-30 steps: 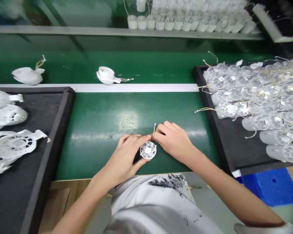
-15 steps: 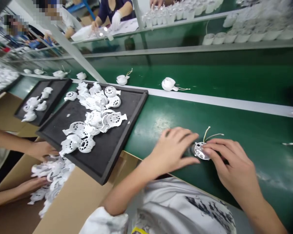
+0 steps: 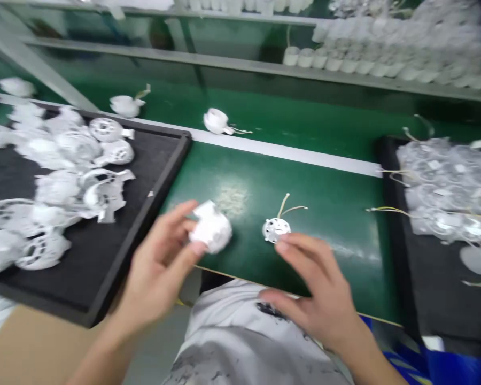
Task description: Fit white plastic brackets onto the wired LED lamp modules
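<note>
My left hand point(image 3: 166, 251) grips a white plastic housing point(image 3: 211, 227) with a squared tab, held above the green bench near the left tray; motion blurs it. On the bench lies a small round white disc point(image 3: 277, 230) with slots and two thin pale wires rising from its far edge. Fingertips of my right hand point(image 3: 312, 283) rest at the disc's near edge, thumb spread well apart, and nothing is held in them. Whether those fingertips press on the disc I cannot tell.
A black tray point(image 3: 160, 179) heaped with white housings stands at left. Clear round parts with wires fill another black tray point(image 3: 409, 299) at right. Beyond the white strip point(image 3: 288, 154) sit wired white pieces, one a cup-like part point(image 3: 216, 121). A shelf point(image 3: 232, 63) runs behind.
My left hand has moved away from the disc and now holds a white housing. My right hand's thumb has opened away from the disc. The view has swung right, bringing in the right tray.
</note>
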{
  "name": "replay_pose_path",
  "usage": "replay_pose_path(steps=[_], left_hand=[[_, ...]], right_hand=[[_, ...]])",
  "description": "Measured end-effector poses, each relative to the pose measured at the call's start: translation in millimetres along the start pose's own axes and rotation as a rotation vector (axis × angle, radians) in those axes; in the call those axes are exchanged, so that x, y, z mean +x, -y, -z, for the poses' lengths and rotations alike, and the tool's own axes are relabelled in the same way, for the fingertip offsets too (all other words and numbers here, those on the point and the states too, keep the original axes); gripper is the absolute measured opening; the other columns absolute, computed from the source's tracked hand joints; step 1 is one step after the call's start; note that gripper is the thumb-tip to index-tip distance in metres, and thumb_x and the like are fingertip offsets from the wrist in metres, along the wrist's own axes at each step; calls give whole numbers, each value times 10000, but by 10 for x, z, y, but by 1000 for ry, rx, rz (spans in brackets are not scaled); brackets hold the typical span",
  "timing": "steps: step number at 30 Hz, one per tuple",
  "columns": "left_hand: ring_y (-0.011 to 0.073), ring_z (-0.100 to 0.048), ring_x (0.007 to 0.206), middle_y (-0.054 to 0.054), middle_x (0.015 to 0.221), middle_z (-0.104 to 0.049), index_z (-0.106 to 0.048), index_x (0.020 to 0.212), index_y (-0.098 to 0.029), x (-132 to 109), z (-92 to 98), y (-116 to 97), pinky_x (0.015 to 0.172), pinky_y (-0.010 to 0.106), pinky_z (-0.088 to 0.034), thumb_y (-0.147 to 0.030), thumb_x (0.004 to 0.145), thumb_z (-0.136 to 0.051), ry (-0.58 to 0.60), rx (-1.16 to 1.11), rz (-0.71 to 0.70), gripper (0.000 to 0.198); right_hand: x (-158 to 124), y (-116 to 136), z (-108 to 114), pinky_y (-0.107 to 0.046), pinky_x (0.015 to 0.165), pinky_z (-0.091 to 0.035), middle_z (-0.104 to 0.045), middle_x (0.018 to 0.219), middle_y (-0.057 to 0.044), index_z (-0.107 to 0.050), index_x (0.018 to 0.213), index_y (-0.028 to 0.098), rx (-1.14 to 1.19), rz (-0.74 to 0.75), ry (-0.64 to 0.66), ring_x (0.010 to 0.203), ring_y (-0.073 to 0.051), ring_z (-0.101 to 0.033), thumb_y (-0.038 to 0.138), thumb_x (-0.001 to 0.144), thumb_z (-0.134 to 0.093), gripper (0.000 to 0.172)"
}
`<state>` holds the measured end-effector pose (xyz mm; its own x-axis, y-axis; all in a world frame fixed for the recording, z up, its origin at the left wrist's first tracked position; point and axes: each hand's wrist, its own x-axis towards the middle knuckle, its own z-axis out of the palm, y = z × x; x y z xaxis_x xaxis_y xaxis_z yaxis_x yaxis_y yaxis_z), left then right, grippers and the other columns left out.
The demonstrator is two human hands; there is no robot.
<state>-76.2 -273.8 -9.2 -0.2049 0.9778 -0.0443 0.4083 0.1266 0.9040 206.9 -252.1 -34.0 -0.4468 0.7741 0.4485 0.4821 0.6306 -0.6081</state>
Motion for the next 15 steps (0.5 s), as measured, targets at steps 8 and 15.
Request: replay_pose_path(steps=[8, 15], left_hand=[[184, -691, 841, 56, 1036, -705, -543, 1526, -330, -183, -900, -111, 770, 341, -601, -414, 1012, -668, 478, -719, 290, 535], [347, -494, 1323, 130, 1490, -565, -197, 1700, -311, 409, -924, 74, 1150, 584, -422, -213, 891, -700, 404, 301, -436, 957]], right_hand=[[-67, 30, 214, -404, 903, -645, -704, 1271, -126, -583, 1440, 228, -78, -65, 61, 1115, -272, -698, 440, 882, -853, 656], [257, -338, 28, -440, 947, -623, -746, 1245, -94, -649, 1340, 242, -83, -199, 64, 1118, -271, -704, 432, 944, -781, 459]])
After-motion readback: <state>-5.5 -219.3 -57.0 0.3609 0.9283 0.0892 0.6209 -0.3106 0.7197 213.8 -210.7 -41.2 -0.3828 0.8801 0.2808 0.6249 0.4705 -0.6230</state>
